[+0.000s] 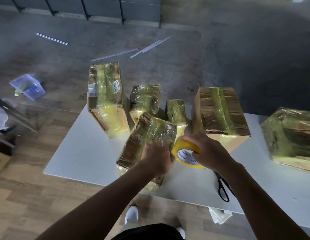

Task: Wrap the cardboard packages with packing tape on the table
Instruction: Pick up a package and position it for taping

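Observation:
A tape-wrapped cardboard package [147, 135] stands tilted near the front of the white table [85, 153]. My left hand [156, 156] rests on its near right side, fingers spread over the shiny tape. My right hand [206, 149] grips a yellow roll of packing tape [185, 153] held right against the package's right edge. The roll's white core reads "MADE IN CHINA".
Several other taped packages stand behind: a tall one [105, 99], two small ones [145, 99] [176, 111], a wide box [220, 115] and one at far right [291, 137]. Black scissors [223, 187] lie near the table's front edge. A clear plastic bin [27, 86] sits on the floor.

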The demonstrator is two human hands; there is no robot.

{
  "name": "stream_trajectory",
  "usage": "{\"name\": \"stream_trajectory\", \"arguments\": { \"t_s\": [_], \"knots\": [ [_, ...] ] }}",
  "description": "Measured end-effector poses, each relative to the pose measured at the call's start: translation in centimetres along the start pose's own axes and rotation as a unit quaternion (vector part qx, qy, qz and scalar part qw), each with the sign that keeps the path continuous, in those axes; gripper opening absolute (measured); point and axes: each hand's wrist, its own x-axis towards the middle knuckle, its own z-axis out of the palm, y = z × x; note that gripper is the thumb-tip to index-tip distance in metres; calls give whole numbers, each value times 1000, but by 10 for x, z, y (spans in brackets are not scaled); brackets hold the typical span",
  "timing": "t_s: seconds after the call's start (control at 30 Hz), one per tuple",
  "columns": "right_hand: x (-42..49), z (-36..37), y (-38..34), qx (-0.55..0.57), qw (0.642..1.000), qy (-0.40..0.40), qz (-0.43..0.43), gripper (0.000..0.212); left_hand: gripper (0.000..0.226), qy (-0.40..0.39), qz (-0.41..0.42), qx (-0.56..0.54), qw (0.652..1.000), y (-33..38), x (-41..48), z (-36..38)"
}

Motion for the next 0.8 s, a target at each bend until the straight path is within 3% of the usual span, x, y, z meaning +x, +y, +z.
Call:
{"name": "stream_trajectory", "arguments": {
  "t_s": [0.13, 0.23, 0.37, 0.5, 0.63, 0.8],
  "knots": [
    [-3, 8, 11, 22, 1000, 16, -16, 68, 89, -51, -44, 42, 997, 16, 0, 9],
    [-4, 14, 17, 40, 998, 35, -17, 67, 96, -83, -85, 25, 993, 26, 0, 11],
    [-7, 10, 15, 85, 989, 115, -26, 63, 81, -14, -87, -96, 991, 18, -10, 4],
    [-2, 1, -1, 113, 973, 186, -79, 65, 68, 87, -85, -316, 941, 1, -18, -10],
    [9, 5, -2, 133, 965, 196, -113, 72, 67, 109, -75, -426, 895, -9, -26, -12],
    [13, 22, -9, 295, 941, 154, -60, 76, 64, 119, -70, -473, 870, -23, -33, 1]
  ]
}}
